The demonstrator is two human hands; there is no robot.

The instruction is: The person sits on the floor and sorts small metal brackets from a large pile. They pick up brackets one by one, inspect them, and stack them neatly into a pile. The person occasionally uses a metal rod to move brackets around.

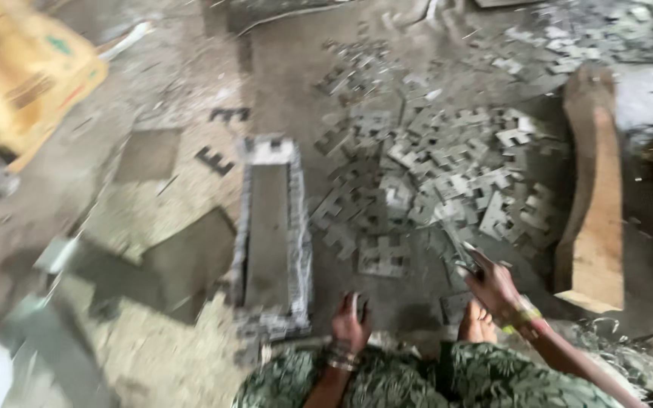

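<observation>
A heap of flat grey notched metal pieces (432,174) lies spread over the floor ahead of me. My right hand (495,285) reaches to the near edge of the heap, and its fingertips pinch a thin metal piece (459,261). My left hand (351,323) rests low on the floor by the near end of a long narrow metal tray (298,242). Blur hides whether it holds anything. My bare foot (478,325) sits between the two hands, and my patterned green clothing fills the bottom edge.
A thick wooden block (595,204) stands right of the heap. A yellow cardboard box (24,68) sits at the far left. Flat grey sheet offcuts (183,257) and dusty debris lie left of the tray. More metal pieces lie scattered at the far right.
</observation>
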